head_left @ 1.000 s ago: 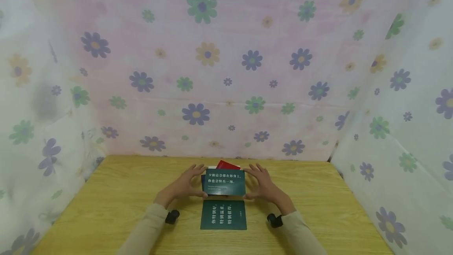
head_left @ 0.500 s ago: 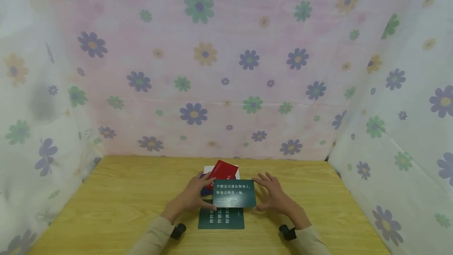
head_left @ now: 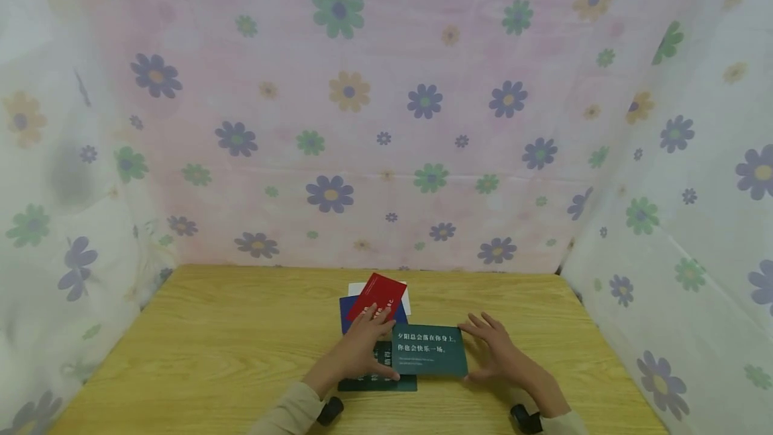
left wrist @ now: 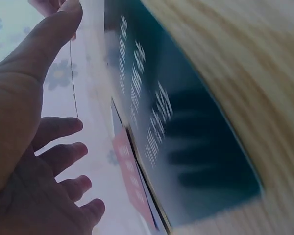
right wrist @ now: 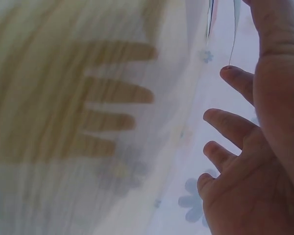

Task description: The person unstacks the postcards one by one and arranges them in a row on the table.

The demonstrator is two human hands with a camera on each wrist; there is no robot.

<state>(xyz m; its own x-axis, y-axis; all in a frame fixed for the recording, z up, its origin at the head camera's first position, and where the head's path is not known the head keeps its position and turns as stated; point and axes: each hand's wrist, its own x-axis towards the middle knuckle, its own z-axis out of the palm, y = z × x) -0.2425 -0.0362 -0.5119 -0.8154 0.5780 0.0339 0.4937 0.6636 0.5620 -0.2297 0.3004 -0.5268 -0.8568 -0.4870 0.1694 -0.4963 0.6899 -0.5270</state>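
Observation:
A dark green card with white Chinese lettering is held level above the table between both hands. My left hand grips its left edge by the corners, index finger at the far one and thumb at the near one. Likewise, my right hand holds the right edge between thumb and index finger, its other fingers spread. A second green card lies flat on the table below, partly hidden by the left hand and the held card in the head view. Both wrist views show the held card edge-on as a thin line.
Behind the lower green card, a red card lies askew over a blue card and a white card. The wooden table is enclosed by flower-printed cloth at the back and sides.
Both hands have carried the held card from over the red, blue and white pile towards me and to the right. The pile is uncovered; the lower green card is now partly covered.

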